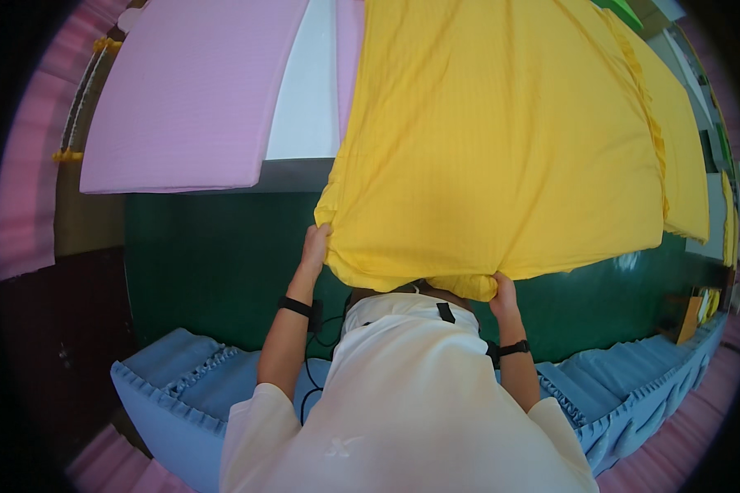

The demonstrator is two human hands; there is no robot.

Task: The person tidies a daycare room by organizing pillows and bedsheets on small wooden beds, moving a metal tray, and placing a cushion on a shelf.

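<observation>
Scanning from the left edge: a pink cloth [181, 90] lies flat at 10 o'clock, with a white strip [308, 82] beside it. Below these runs a dark green surface [214, 271]. A blue ruffled cloth [181, 378] is bunched along the near side at 7 o'clock and continues round to 4 o'clock.

My left hand [314, 246] sits just left of centre. Its fingers are closed on the lower left corner of the yellow cloth [501, 140], pinching the edge. A black band is on that wrist.

The yellow cloth fills the upper centre and right, spread from 12 o'clock down to the middle of the view. Its near edge hangs in a loose fold between my two hands. A frilled seam runs along its right side at 2 o'clock.

My right hand [503, 294] is just right of centre. It is clamped on the folded near edge of the yellow cloth, fingers curled under the fabric. This wrist also carries a black band.

Step in hand, as I judge it: holding the near edge with both hands, cloth partly spread.

The next move appears to call for equal tension on both corners, since the fold between them is slack. Uneven pull would likely skew the edge.

At the far right, 3 o'clock, small items sit on a ledge; they are too small to identify.
</observation>
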